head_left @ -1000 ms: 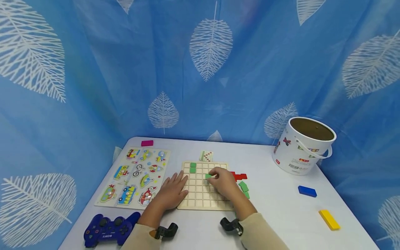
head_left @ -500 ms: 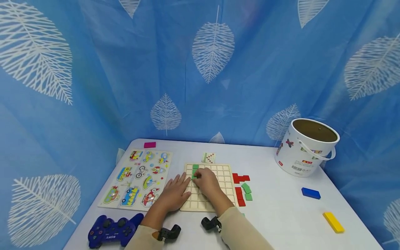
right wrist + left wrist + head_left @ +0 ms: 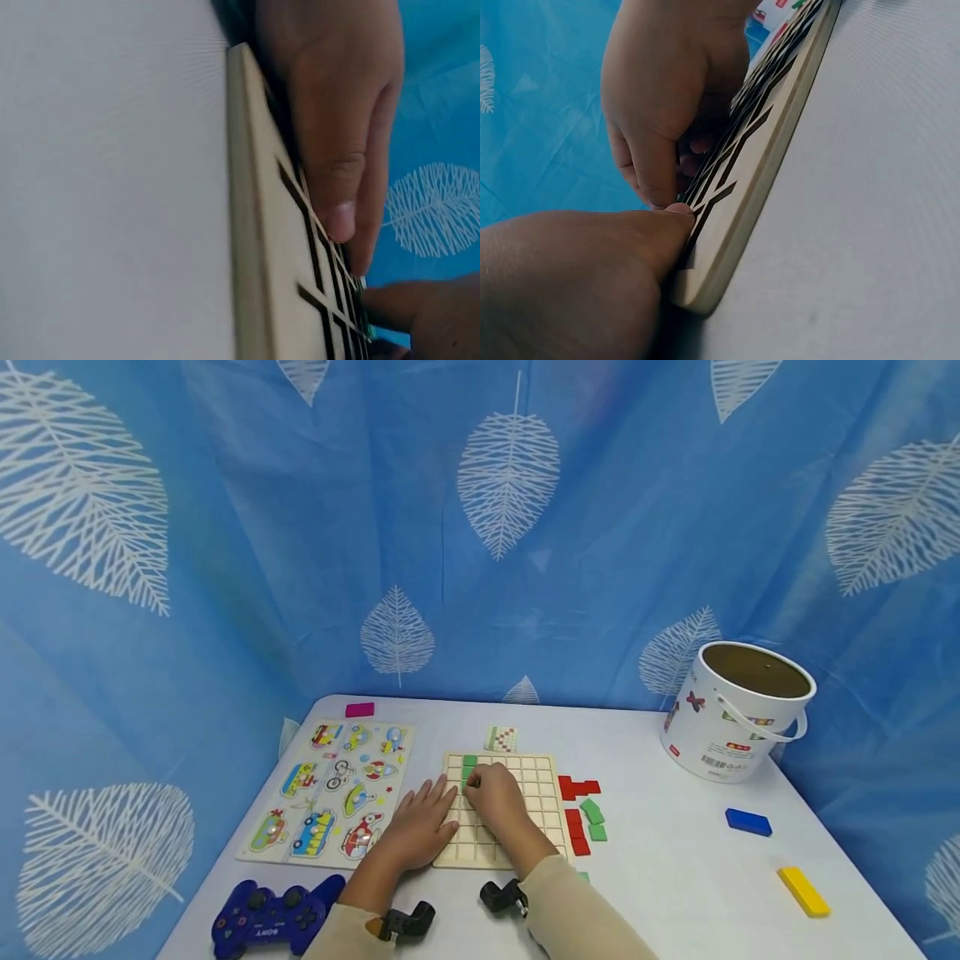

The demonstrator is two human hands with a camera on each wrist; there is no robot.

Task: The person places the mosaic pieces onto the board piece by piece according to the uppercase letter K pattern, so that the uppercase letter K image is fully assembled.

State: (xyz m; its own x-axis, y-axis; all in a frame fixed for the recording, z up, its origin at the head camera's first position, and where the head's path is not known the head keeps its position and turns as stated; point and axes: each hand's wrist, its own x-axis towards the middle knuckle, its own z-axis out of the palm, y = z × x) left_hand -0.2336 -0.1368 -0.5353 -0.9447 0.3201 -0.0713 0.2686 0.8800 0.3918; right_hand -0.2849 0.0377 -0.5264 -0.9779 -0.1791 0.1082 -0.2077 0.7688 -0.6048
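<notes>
Pale wooden grid board (image 3: 517,814) sits mid-table, two green square tiles (image 3: 469,766) in its far-left cells. Head view: left hand (image 3: 418,828) lies flat, fingers spread, on the board's left edge; right hand (image 3: 495,796) curls over the tiles, grip unclear. Left wrist view: right hand (image 3: 676,82) fingertips press into the grid (image 3: 769,142). Right wrist view: left hand (image 3: 341,112) fingers straight along the board (image 3: 262,247).

Matt pale wooden grid board (image 3: 540,777)
</notes>
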